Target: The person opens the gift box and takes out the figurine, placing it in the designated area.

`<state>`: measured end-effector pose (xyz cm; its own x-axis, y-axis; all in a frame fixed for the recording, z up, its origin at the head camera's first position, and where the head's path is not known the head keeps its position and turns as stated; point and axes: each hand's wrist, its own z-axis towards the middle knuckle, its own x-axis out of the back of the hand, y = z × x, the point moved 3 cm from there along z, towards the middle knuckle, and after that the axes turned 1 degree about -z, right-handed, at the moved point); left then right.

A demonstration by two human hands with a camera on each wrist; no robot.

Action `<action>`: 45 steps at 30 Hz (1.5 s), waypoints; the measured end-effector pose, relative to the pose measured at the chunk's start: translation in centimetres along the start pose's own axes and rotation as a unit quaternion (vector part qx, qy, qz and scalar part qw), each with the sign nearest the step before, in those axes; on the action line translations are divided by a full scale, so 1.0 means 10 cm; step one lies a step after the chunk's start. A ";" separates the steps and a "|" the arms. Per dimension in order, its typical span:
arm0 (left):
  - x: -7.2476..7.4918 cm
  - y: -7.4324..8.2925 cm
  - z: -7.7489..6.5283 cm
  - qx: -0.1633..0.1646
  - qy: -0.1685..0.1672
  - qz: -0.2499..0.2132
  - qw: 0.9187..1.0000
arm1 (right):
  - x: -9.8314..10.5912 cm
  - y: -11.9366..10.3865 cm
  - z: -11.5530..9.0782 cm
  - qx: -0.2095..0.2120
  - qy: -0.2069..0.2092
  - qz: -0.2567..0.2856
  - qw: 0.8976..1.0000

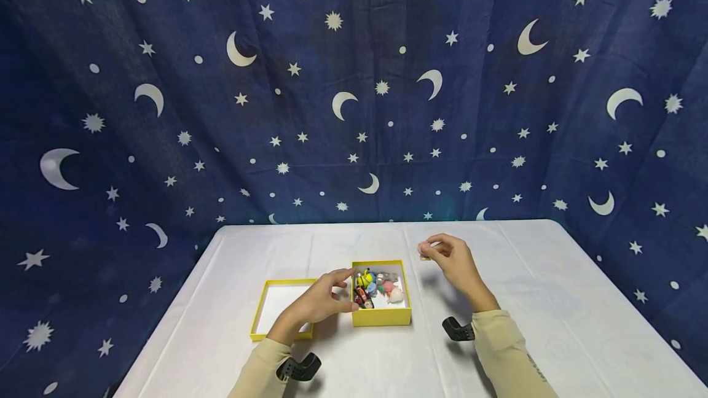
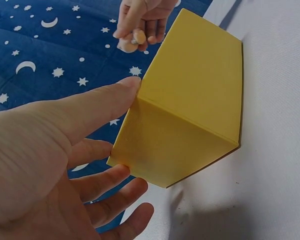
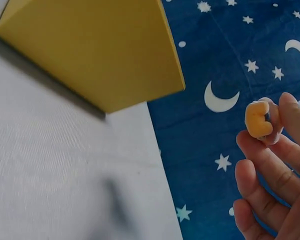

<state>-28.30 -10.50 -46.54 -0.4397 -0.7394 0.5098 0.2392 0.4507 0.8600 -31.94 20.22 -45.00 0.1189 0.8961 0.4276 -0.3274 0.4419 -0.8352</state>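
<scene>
My left hand [image 1: 321,301] touches the left side of an open yellow box [image 1: 381,317], thumb at its near corner and fingertips at the far one. In the left wrist view its thumb [image 2: 102,107] lies along the box rim, the fingers loosely spread. Several small toy figures [image 1: 389,287] lie inside, among them a yellow one [image 1: 365,279] and a pink-and-white one [image 1: 394,293]. Right of the box and raised above the table, my right hand [image 1: 456,263] pinches a small toy figure [image 3: 260,120] with an orange C-shaped part; the fingers partly hide it.
A yellow-edged box lid [image 1: 271,306] lies inside-up on the white tablecloth [image 1: 199,336], left of the box and partly behind my left hand. Behind the table hangs a dark blue curtain [image 1: 310,195] with moons and stars. Black wrist mounts [image 1: 298,368] sit on both forearms.
</scene>
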 end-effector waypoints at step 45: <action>0.01 -0.01 -0.01 -0.002 0.002 -0.003 1.000 | -0.11 0.41 -0.10 -0.087 -0.047 -0.274 0.957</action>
<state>-28.30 -10.63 -46.61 -0.4378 -0.7438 0.5050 0.2399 0.4447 0.8630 -32.50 21.07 -49.27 0.1412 0.5236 0.8402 -0.0772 0.8519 -0.5179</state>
